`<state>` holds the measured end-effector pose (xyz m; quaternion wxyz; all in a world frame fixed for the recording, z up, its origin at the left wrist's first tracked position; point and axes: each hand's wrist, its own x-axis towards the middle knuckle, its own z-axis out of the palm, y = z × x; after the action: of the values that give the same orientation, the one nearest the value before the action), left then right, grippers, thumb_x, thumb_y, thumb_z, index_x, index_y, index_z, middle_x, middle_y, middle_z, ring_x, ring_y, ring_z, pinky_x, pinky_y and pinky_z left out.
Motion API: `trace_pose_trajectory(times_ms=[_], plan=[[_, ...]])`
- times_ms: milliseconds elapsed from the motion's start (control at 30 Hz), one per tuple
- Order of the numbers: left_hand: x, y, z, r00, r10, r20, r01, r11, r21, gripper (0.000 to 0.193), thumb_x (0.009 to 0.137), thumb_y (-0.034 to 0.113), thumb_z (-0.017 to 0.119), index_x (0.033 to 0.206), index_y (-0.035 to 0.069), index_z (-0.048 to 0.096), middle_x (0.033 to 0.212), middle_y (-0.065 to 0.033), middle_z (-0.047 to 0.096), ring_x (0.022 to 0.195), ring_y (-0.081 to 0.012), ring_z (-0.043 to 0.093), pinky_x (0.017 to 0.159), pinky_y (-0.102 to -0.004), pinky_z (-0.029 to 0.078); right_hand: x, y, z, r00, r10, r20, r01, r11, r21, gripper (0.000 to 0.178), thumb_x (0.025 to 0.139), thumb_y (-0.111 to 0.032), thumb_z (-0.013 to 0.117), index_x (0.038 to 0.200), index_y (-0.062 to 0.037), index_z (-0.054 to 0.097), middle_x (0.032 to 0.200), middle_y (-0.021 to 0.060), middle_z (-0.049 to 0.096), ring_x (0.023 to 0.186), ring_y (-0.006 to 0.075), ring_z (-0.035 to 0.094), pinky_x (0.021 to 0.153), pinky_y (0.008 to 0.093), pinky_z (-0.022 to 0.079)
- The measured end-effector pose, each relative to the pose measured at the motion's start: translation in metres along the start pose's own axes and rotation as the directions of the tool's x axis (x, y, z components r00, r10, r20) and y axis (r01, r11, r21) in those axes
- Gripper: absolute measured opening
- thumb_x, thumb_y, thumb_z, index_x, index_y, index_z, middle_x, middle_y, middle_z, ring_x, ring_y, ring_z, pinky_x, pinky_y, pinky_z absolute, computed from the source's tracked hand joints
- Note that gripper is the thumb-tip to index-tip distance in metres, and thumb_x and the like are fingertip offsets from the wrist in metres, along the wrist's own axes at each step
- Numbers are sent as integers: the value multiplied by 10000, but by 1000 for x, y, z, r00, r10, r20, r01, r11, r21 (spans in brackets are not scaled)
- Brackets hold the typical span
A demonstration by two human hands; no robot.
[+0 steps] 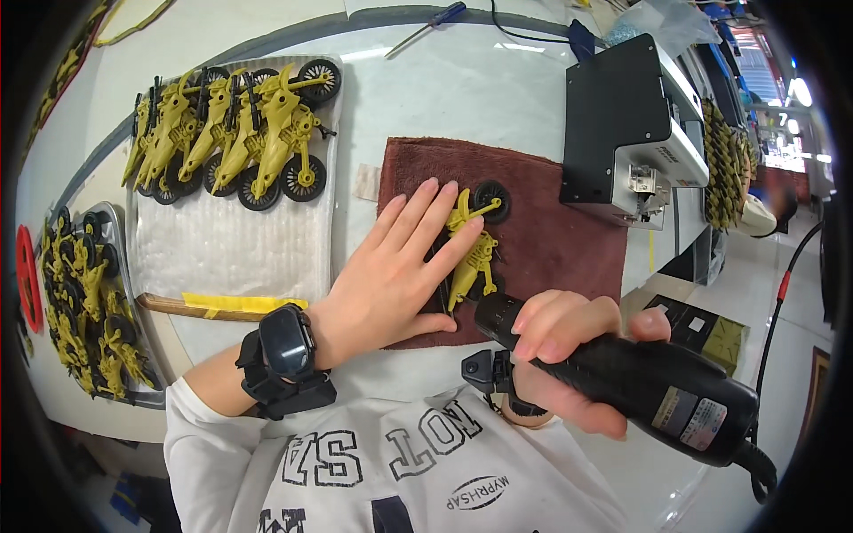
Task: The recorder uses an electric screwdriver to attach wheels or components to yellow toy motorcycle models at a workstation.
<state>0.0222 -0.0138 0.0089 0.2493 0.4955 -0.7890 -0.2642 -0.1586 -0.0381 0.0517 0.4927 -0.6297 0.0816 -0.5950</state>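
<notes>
A yellow-green toy motorcycle [475,253] with black wheels lies on its side on a brown cloth [569,231]. My left hand [400,258] rests flat with its fingers stretched out, the index finger lying across the toy and covering part of it. In my right hand [569,355] is a black corded electric screwdriver [657,386], gripped with the fingers wrapped round its body. Its front end points at the lower end of the motorcycle. Whether the tip touches a screw cannot be made out.
Several similar motorcycles stand in a row on a padded white tray [231,240] at the left. Beyond it, a metal tray [147,342] holds more of them. A black and silver machine [622,133] stands at the right. A blue-handled screwdriver [426,28] lies at the back.
</notes>
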Motion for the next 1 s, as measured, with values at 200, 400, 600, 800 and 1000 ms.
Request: trace_pose_trajectory(times_ms=[200, 400, 600, 800, 1000], plan=[[3, 0, -3, 1000, -4, 7, 4, 1000, 11, 931, 618, 328, 775, 1404, 92, 334, 1466, -220, 242, 1351, -396, 247, 1079, -503, 250, 12, 6, -1, 983, 48, 176, -48, 999, -4, 789, 784, -486, 690, 1257, -7, 279, 882, 197, 594, 643, 270, 596, 610, 405, 497], [3, 4, 0, 1000, -29, -1, 29, 996, 84, 839, 677, 335, 743, 1379, 82, 359, 1428, -213, 303, 1348, -373, 257, 1089, -474, 229, 19, 4, 5, 965, 125, 228, -102, 988, -113, 757, 791, -503, 681, 1209, 17, 323, 824, 178, 600, 615, 270, 597, 591, 387, 500], [4, 10, -1, 999, -48, 13, 47, 996, 76, 836, 696, 367, 743, 1379, 75, 358, 1431, -224, 286, 1347, -395, 239, 1087, -495, 219, 55, -64, -32, 909, -214, -358, 181, 976, -124, 773, 807, -717, 435, 1040, 10, 553, 554, 64, 495, 423, 191, 484, 405, 364, 429], [4, 11, -1, 997, -49, 56, 43, 994, 100, 900, 689, 373, 753, 1411, 61, 314, 1455, -250, 232, 1350, -431, 205, 1081, -538, 201, 128, -44, -114, 794, -310, -524, -57, 819, -571, 699, 784, -711, 506, 1092, -85, 471, 650, 28, 512, 525, 142, 482, 498, 290, 413], [3, 8, -2, 998, -40, 42, 35, 995, 94, 908, 700, 386, 739, 1414, 45, 295, 1459, -244, 229, 1355, -423, 203, 1090, -523, 197, 96, -44, -96, 804, -4, -594, -300, 860, -412, 619, 848, -645, 473, 1069, -67, 488, 596, 51, 482, 444, 159, 438, 472, 308, 377]])
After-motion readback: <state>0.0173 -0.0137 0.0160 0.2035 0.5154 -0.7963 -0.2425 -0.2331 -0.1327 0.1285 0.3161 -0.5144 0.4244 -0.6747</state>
